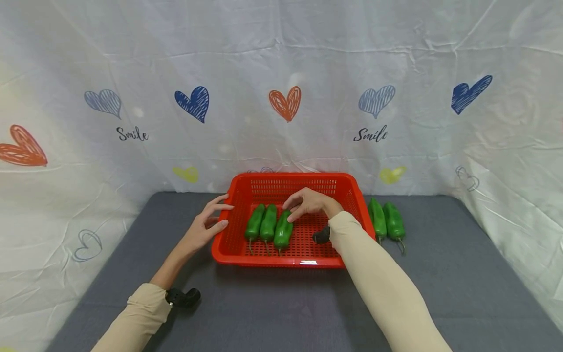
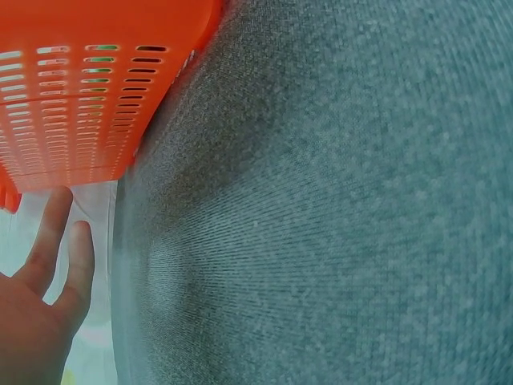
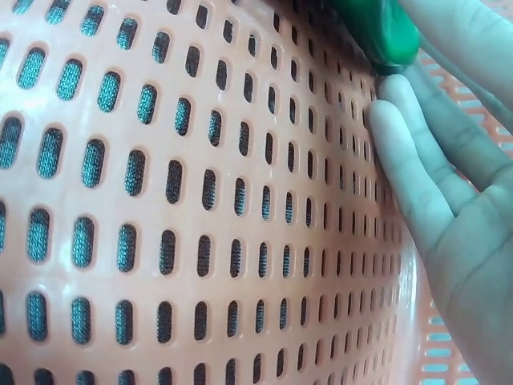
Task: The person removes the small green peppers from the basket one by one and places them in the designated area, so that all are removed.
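A red slotted plastic basket (image 1: 290, 262) holds three green peppers side by side, stems toward the near side. My right hand (image 1: 308, 203) reaches into it and pinches the far end of the rightmost pepper (image 1: 283, 237) between thumb and fingers. In the right wrist view that pepper (image 3: 383, 34) shows at the top, against the fingertips. The middle pepper (image 1: 268, 225) and the left pepper (image 1: 254, 223) lie just beside it. My left hand (image 1: 203, 229) is at the basket's left rim, fingers spread and extended, fingertips right at the edge.
Two more green peppers, one nearer the basket (image 1: 377, 220) and one farther right (image 1: 394, 222), lie on the grey cloth-covered table (image 1: 281, 308). Behind the table hangs a white curtain (image 1: 246, 63) printed with hearts. Each wrist carries a small black camera (image 1: 182, 297).
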Action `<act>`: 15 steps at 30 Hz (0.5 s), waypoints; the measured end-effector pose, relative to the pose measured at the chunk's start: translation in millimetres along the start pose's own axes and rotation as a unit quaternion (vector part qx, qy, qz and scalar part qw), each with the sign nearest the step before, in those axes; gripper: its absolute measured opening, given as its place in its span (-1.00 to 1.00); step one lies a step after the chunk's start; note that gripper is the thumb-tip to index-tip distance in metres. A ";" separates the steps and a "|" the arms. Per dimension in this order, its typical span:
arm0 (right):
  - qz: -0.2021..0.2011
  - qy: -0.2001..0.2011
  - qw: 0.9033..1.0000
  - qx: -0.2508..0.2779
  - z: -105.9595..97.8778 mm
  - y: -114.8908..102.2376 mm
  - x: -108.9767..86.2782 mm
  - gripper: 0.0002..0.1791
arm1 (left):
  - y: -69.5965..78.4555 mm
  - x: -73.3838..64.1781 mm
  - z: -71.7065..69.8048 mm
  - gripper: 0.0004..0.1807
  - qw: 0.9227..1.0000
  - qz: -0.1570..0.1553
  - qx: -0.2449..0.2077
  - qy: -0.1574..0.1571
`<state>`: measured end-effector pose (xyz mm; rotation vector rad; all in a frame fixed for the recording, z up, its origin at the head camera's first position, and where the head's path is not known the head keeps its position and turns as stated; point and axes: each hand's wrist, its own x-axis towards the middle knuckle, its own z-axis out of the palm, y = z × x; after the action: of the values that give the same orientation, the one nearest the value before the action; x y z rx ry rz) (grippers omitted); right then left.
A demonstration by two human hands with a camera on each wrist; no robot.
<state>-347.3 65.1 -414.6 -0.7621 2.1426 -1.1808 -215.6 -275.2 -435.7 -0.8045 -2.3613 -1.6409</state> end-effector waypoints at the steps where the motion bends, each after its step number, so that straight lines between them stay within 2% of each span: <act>1: 0.000 0.000 1.000 0.000 -0.2 -0.2 0.2 -0.52 | 0.5 0.1 0.0 -0.60 1.000 -0.001 -0.001 0.000; 9: -0.029 0.003 0.999 -0.013 -1.5 -1.0 1.6 -0.55 | 2.2 0.5 0.1 -0.60 1.000 -0.009 -0.003 -0.002; 15: -0.018 -0.004 1.000 -0.021 -1.5 -0.7 0.7 -0.53 | 2.9 0.5 0.1 -0.60 1.000 -0.011 -0.006 -0.002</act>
<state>-348.7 65.1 -413.5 -0.8247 2.1620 -1.1519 -214.5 -274.2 -433.1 -0.7865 -2.3742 -1.6652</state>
